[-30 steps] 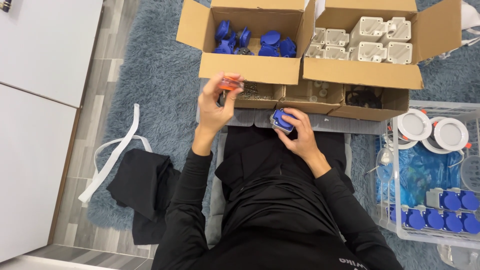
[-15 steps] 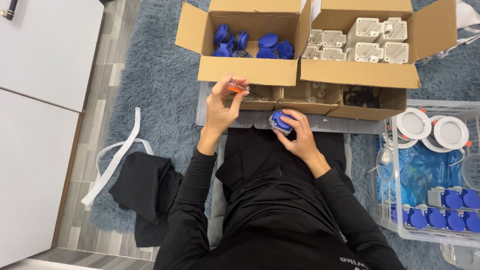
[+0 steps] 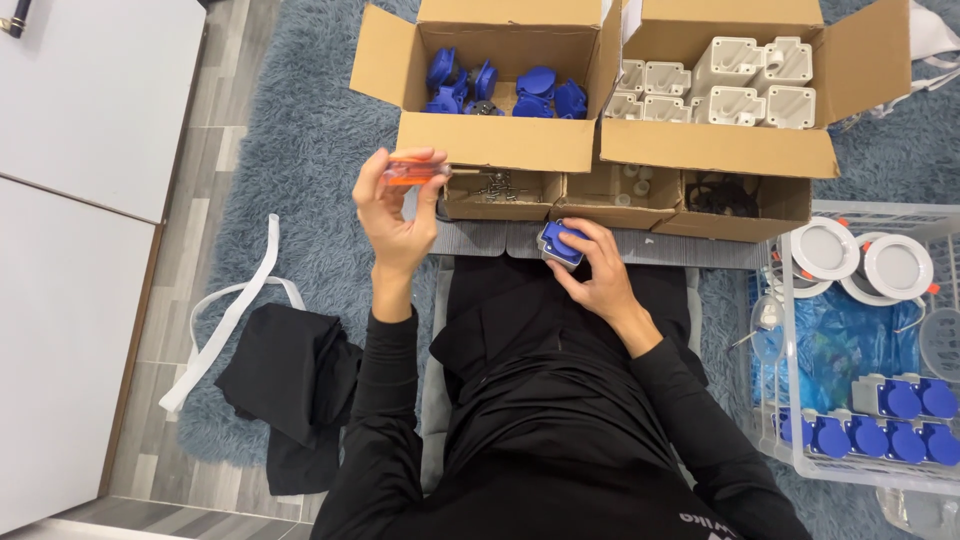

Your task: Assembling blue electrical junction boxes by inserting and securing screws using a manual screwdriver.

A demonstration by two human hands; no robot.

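Left hand [image 3: 392, 215] raised, fingertips pinching an orange-handled screwdriver [image 3: 415, 172] level, near the front of the box of blue covers [image 3: 500, 140]. Right hand [image 3: 592, 272] curled around a blue socket piece [image 3: 560, 243] over the lap. Small screw tray [image 3: 500, 192] between them. White housings box [image 3: 720, 145] beyond; clear crate [image 3: 860, 470] at right.

We see two items in hand. Orange-handled screwdriver [image 3: 418, 171]: lying roughly horizontal, pinched at the handle by the left hand [image 3: 392, 222], left of frame centre, its metal shaft pointing right toward the small cardboard tray of screws. Blue-and-grey socket module [image 3: 558, 243]: small, squarish, blue face up, cupped in the right hand [image 3: 596, 277] at frame centre, over the lap.
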